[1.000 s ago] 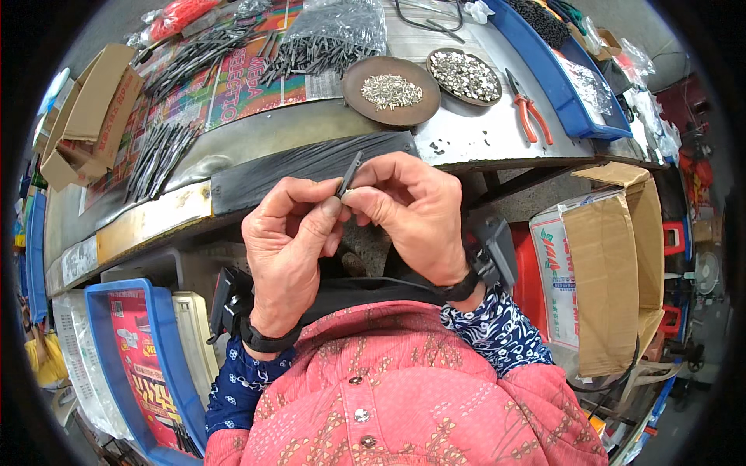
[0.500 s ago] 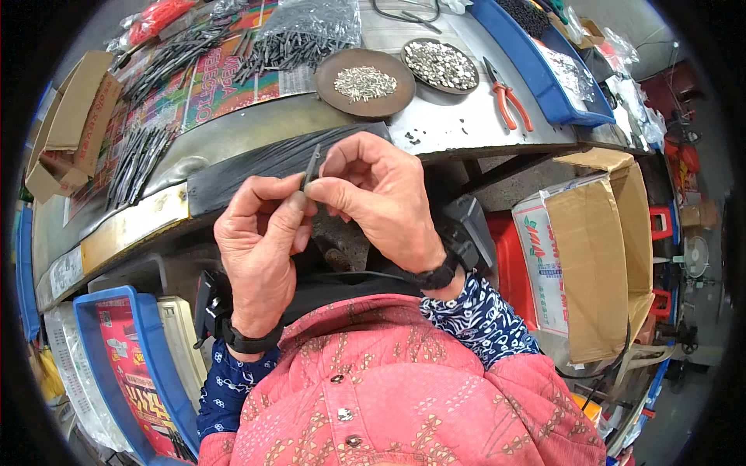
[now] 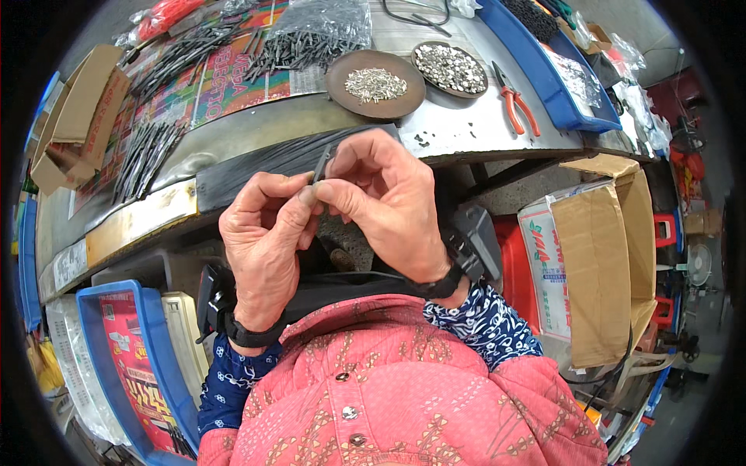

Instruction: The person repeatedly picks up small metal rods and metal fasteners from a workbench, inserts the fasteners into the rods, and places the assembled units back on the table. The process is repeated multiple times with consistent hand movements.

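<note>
A small dark strip-shaped piece stands up between my two hands, in front of the table edge. Thumb and finger of my left hand pinch its lower end. My right hand is closed against the same piece, its thumb meeting the left thumb; anything smaller between the tips is hidden. Beyond the hands, a brown dish holds many small silvery pins. Beside it sits a dark dish of small round metal pieces. Pliers with red handles lie to the right.
Dark strips lie in piles on the left of the table, near an open carton. A blue tray stands at the far right. Below the table are a blue bin at left and a large cardboard box at right.
The view has shifted slightly, so the scene sits a little further right. Both hands still pinch the dark piece; the right fingers have curled slightly around its upper part.
</note>
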Demonstrator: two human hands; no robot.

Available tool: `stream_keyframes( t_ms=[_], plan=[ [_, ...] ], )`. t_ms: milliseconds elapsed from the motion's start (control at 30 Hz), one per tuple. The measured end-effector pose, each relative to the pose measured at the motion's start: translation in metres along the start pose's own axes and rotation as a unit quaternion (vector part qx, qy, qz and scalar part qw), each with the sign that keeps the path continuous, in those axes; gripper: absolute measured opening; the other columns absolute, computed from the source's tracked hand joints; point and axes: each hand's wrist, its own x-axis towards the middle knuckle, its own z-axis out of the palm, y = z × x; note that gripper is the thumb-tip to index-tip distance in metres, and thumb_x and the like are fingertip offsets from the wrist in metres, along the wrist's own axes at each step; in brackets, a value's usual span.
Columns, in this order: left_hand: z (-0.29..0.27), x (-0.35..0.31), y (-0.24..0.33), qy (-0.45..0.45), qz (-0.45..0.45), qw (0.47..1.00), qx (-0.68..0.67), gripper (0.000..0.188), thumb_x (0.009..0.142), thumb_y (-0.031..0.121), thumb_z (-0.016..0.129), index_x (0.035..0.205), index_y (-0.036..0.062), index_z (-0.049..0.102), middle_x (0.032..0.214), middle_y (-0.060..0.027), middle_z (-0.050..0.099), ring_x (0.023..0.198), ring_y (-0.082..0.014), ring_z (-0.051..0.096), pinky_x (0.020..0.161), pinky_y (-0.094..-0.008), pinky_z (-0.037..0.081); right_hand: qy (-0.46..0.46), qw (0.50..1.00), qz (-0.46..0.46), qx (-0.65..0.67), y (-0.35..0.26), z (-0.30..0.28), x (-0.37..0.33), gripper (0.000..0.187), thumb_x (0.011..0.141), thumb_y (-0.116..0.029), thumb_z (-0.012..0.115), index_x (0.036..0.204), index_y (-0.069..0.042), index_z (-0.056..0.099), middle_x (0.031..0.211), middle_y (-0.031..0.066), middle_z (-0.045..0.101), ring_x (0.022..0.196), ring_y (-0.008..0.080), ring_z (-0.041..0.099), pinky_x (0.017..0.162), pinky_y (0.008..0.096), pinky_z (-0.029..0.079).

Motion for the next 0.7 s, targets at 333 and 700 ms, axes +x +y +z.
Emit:
stream_keyframes(
  t_ms=[333, 700],
  plan=[
    [0.0024, -0.0039, 0.0013, 0.011, -0.001, 1.0, -0.027, 0.01, 0.091, 0.001, 0.061, 0.101, 0.0007, 0.063, 0.079, -0.0042, 0.066, 0.058, -0.004, 0.049, 0.049, -0.0178, 0.036, 0.045, 0.931, -0.195, -0.306, 0.0008, 0.0106, -0.0034, 0.012, 0.082, 0.005, 0.068, 0.093, 0.005, 0.062, 0.085, 0.0086, 0.064, 0.074, 0.0126, 0.065, 0.065, 0.0239, 0.053],
    [0.0007, -0.0058, -0.0029, 0.005, 0.015, 0.999, -0.033, 0.012, 0.092, 0.0, 0.059, 0.104, 0.0005, 0.063, 0.08, -0.0033, 0.065, 0.058, -0.004, 0.048, 0.049, -0.0185, 0.035, 0.042, 0.891, -0.263, -0.368, 0.0042, 0.0092, 0.0004, 0.016, 0.078, 0.004, 0.071, 0.091, 0.002, 0.062, 0.082, 0.0097, 0.064, 0.067, 0.0155, 0.063, 0.059, 0.0258, 0.051]
  ],
)
